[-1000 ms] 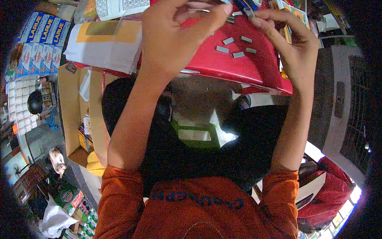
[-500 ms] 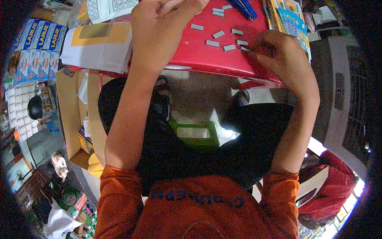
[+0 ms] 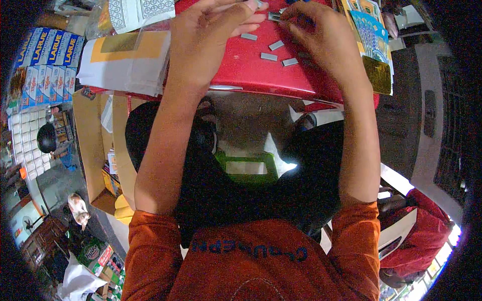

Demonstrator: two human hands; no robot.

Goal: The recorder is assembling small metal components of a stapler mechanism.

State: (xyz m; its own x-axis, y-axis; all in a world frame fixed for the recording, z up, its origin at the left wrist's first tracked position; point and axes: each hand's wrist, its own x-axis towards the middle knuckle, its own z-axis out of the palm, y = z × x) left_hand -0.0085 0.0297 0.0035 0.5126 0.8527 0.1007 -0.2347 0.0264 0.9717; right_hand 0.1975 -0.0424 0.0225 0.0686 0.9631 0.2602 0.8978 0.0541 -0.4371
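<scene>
Small grey staple strips (image 3: 269, 56) lie loose on a red tabletop (image 3: 241, 72), several of them between my two hands. My left hand (image 3: 208, 30) is over the table's left part with its thumb against its partly curled fingers. A grey bit, seemingly a staple strip (image 3: 259, 4), shows at its thumb tip by the upper picture edge. My right hand (image 3: 319, 32) bends over the table from the right, its fingertips pinched at a staple strip (image 3: 273, 16) near the top. A blue stapler behind that hand is almost wholly hidden.
White paper (image 3: 120, 67) in clear plastic and a printed sheet (image 3: 143, 12) lie on the left. Colourful packets (image 3: 369, 32) and a gold card (image 3: 377, 75) line the right edge. A cardboard box (image 3: 93, 150) stands below left; a green plastic frame (image 3: 246, 168) is under the table.
My right hand has moved up and left, from the strips near the table's right edge to those near the stapler, covering it. My left hand has shifted slightly, its fingers now more visible.
</scene>
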